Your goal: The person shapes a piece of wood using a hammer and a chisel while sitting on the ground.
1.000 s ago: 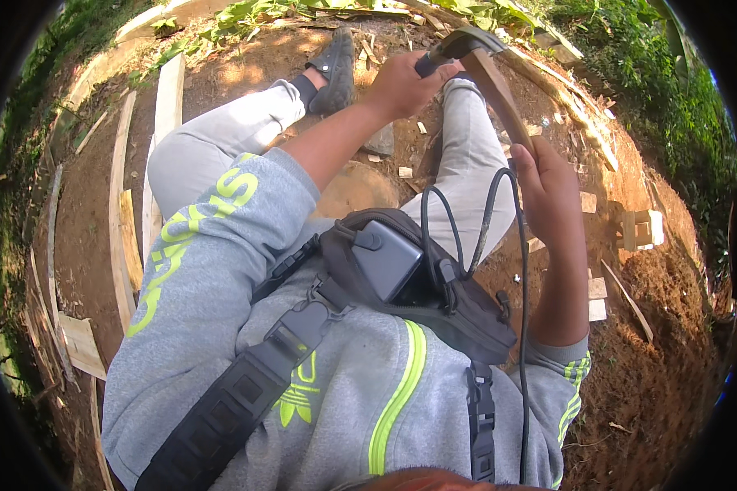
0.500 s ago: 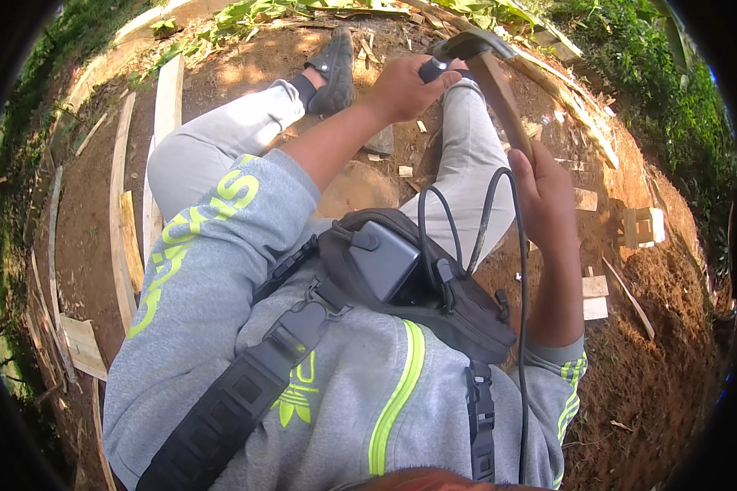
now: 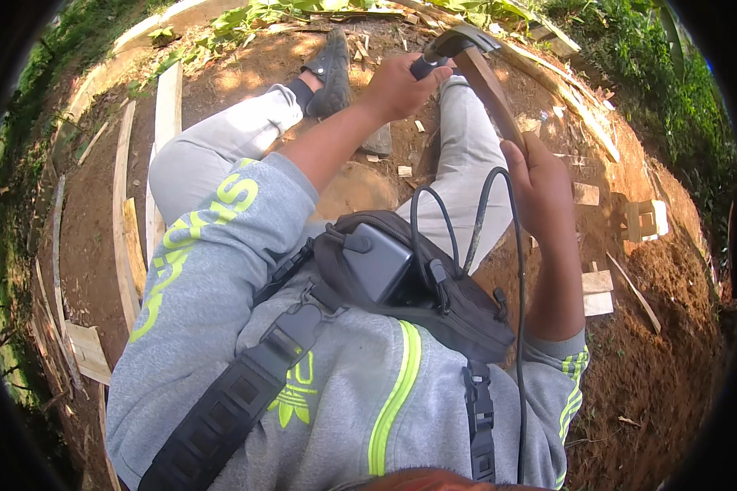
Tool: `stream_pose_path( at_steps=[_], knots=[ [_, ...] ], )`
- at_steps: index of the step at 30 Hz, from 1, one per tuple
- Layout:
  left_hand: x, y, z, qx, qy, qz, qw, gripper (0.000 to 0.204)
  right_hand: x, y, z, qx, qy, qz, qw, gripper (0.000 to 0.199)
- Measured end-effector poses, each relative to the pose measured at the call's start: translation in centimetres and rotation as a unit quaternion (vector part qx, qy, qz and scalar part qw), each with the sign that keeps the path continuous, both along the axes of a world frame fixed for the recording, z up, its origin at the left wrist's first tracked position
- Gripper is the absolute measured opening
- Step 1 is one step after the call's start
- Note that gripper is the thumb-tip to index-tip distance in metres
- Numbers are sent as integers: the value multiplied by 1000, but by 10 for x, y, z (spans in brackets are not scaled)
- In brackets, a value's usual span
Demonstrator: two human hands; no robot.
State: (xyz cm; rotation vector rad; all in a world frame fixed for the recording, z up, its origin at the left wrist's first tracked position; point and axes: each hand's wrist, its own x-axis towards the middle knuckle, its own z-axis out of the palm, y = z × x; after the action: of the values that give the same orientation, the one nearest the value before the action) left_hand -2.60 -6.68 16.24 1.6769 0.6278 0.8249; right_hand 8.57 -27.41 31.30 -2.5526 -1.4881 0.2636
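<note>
A claw hammer (image 3: 491, 92) with a rough, squared wooden handle and a dark metal head slants across the top of the view, above my right shin. My right hand (image 3: 542, 184) is closed around the lower part of the handle, its thumb lying along the wood. At the other end, my left hand (image 3: 400, 88) has its fingers wrapped about the dark, rounded striking end of the head. The curved claw side points right, away from my left hand. My left fingertips are partly hidden.
Long boards (image 3: 168, 106) lie on the dirt at the left. Small wood offcuts (image 3: 596, 282) and a stacked wood piece (image 3: 653, 219) are at the right. A black pouch (image 3: 434, 319) with a grey device and looping cable (image 3: 520, 270) sits at my waist. My legs are spread on the ground.
The hammer's head and my left hand have shifted slightly to the left. Both hands keep their hold, and my right hand has barely moved.
</note>
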Motion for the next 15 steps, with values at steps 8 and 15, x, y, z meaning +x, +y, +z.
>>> stream_pose_path(
  at_steps=[8,15],
  knots=[
    [-2,0,3,2,87,-5,996,35,2,-9,-7,36,-24,29,999,38],
    [0,1,-2,-4,28,-9,1000,33,2,-9,-12,86,80,-3,993,38]
  ],
)
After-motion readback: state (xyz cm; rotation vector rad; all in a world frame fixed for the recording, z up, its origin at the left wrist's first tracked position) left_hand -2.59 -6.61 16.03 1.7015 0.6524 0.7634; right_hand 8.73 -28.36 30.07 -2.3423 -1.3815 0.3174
